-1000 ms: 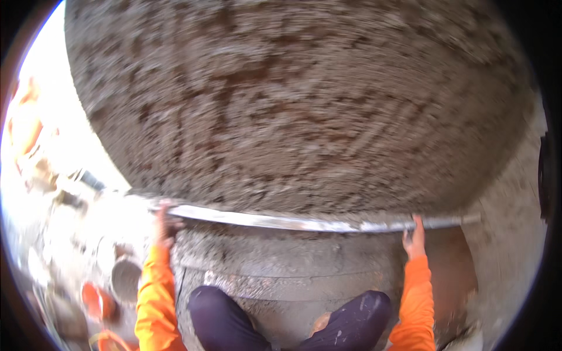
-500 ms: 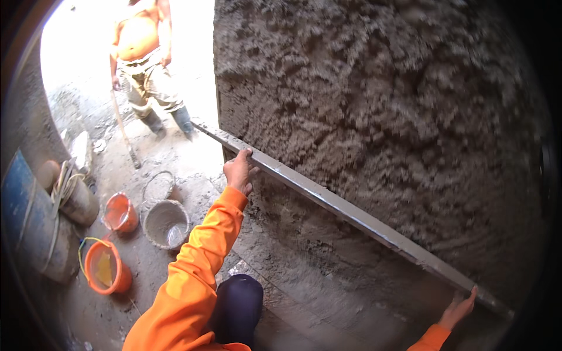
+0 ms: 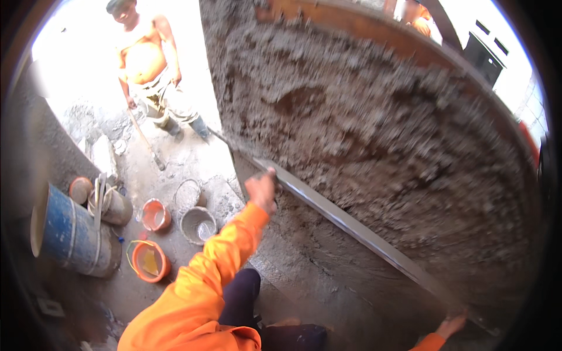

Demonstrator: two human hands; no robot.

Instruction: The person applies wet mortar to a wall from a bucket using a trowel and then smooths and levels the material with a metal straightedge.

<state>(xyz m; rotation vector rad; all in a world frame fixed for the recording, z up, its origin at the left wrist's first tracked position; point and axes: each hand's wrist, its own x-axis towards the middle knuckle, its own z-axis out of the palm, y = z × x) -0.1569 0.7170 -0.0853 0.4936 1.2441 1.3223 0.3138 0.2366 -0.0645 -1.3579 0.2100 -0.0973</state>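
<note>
A long straight screed bar (image 3: 363, 234) lies slantwise against the wall, its upper end at the wall's left edge and its lower end at the right. My left hand (image 3: 261, 190) is closed round the upper part of the bar. Near the lower end, my right hand (image 3: 452, 325) grips it too, somewhat blurred. Above the bar, the wall (image 3: 363, 128) is coated in rough, lumpy wet mortar. Below it the surface looks smoother and darker.
At the left stand a grey bucket (image 3: 198, 226), an orange bucket (image 3: 156, 215), another orange bucket with a yellow handle (image 3: 150, 261) and a blue drum (image 3: 76, 231). A person (image 3: 146, 64) holding a long-handled tool (image 3: 146, 140) stands beyond the wall's edge. Another person (image 3: 420, 20) shows past its top.
The view has shifted, so the wall's top and the drum now show more fully. Both hands keep hold of the screed bar, which appears slightly lower in the picture.
</note>
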